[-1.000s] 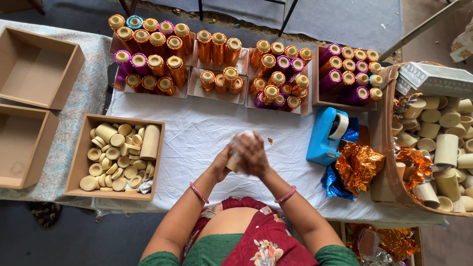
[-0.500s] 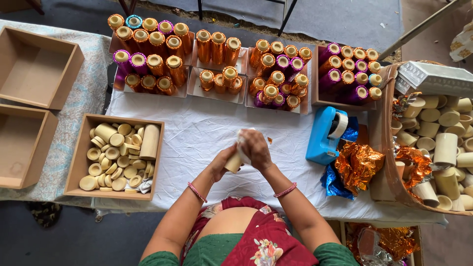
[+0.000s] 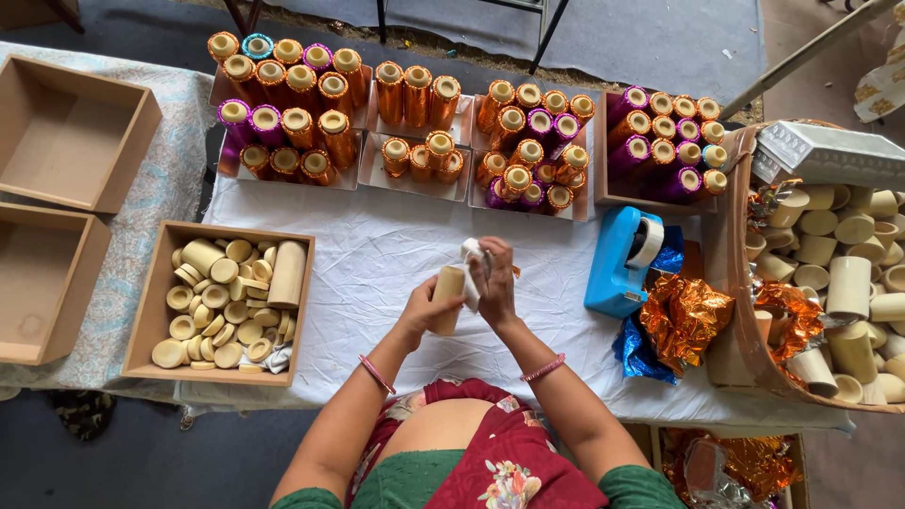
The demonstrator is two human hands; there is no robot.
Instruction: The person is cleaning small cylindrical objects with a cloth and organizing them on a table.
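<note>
While the left hand [image 3: 419,316] wraps its fingers around a plain cream tube [image 3: 447,298], the right hand [image 3: 494,283] pinches a white cloth [image 3: 470,259] against the tube's top. Risk: the one-handed grip could let the tube slip, as rubbing pushes it sideways. Left of the fingers: brown box [image 3: 160,302] of cream discs. Beyond the fingertips: trays of orange and purple foil-wrapped tubes [image 3: 415,94]. Right: blue tape dispenser [image 3: 617,269], crumpled orange foil [image 3: 683,316].

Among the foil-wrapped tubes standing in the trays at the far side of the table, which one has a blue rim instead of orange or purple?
The blue-rimmed tube stands in the far-left tray, second from the left in its back row. Its neighbours there are wrapped in orange or purple foil.
</note>
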